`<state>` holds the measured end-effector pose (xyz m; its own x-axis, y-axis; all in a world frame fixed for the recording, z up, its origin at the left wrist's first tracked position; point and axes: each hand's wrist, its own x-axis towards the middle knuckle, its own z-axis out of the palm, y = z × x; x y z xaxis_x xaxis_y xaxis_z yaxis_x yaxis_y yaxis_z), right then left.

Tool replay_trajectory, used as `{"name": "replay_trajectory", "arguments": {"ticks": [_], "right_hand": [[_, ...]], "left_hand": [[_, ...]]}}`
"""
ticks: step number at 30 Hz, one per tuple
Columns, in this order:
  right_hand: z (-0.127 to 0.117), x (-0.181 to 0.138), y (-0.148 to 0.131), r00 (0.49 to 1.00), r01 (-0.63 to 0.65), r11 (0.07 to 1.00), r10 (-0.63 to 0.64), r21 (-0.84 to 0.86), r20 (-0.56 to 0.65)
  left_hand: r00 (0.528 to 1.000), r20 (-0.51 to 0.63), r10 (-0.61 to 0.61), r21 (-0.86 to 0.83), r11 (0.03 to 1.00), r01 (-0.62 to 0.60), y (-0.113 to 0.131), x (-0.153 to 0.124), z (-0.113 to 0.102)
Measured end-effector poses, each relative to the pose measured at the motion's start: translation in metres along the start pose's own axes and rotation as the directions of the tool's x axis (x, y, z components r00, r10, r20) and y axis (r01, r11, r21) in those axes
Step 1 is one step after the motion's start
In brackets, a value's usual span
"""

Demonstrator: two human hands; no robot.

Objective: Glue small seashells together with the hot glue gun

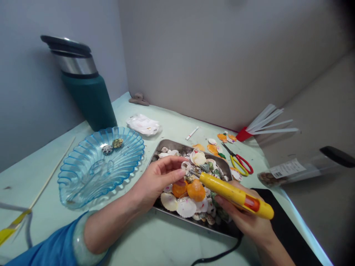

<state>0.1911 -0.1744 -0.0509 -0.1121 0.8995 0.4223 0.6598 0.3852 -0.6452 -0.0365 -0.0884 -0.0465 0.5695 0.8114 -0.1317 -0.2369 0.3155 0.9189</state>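
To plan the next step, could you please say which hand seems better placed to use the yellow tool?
Probably the right hand: it holds the yellow tool, tip near the small shell in the left hand.

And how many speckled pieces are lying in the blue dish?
2: a greyish piece, and a yellowish piece right of it, both in the far half of the blue dish. None seems hidden.

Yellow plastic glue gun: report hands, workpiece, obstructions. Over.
Right hand gripping yellow plastic glue gun. Left hand pinching small whitish shell near gun's metal nozzle. Heaped multicoloured shells crowd rectangular metal tray beneath.
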Motion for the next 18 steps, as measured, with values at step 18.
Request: {"name": "replay_trajectory", "arguments": {"ticks": [18], "right_hand": [[0.0000, 0.0002, -0.0004, 1.000, 0.014, 0.999, -0.014, -0.033, -0.003]], "left_hand": [[1.000, -0.014, 0.011, -0.013, 1.000, -0.012, -0.0013, 0.0013, -0.0013]]}}
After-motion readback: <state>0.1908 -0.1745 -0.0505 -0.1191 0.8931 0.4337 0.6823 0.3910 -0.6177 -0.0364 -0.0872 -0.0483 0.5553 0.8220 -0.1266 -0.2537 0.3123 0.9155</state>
